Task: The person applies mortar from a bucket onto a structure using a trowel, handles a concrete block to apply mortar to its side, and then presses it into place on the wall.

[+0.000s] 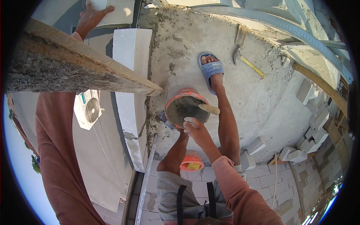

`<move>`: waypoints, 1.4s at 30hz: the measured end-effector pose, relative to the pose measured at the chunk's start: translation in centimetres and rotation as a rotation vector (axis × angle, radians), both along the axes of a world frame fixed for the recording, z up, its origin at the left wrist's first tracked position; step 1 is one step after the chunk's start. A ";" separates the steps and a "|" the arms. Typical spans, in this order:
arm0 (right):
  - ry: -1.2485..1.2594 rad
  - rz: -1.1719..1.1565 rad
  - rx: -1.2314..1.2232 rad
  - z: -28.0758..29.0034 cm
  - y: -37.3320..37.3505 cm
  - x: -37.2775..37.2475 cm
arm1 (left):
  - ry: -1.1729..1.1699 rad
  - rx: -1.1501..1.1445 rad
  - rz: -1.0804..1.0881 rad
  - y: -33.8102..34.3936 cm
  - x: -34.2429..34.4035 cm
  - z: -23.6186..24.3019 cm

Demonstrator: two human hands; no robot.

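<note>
At top left my left hand (pixel 92 17) reaches past a weathered timber (pixel 75 65), its fingers around a pale object (pixel 98 4) at a white block (pixel 118 15); the object is cut off by the frame. My right hand (pixel 191 127) is closed at the near rim of an orange bucket (pixel 175 93) of grey mortar, its fingertips pale with dust or residue; what they hold is unclear. A tool with a wooden handle (pixel 210 109) rests in the bucket, just above my right hand.
My sandalled feet (pixel 212 69) straddle the bucket on concrete. A yellow-handled hammer (pixel 251 67) lies beyond. A smaller orange bucket (pixel 191 159) is below, loose blocks (pixel 315 122) are right, a white ledge (pixel 129 127) and metal strip (pixel 146 165) left. An outdoor air-conditioning unit (pixel 88 108) shows beyond the ledge.
</note>
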State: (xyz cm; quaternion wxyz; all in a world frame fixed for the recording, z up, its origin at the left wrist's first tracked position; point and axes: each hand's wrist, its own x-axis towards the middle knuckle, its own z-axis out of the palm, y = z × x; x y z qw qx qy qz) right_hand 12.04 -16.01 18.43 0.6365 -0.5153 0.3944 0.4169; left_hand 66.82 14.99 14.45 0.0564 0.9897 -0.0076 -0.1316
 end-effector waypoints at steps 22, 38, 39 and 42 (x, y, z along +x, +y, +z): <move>0.004 -0.048 0.055 0.7 0.7 0.8 | 0.173 -0.159 0.014 -5.2 -4.7 -0.5; -0.011 -0.026 0.029 0.5 0.3 1.1 | 0.055 0.022 -0.144 -7.0 -5.9 -6.1; -0.016 -0.054 0.001 0.5 -0.1 1.0 | 0.085 -0.002 -0.068 -7.8 -6.6 -5.9; -0.049 -0.046 -0.004 1.1 0.2 2.6 | 0.122 0.017 -0.089 -6.5 -5.6 -5.0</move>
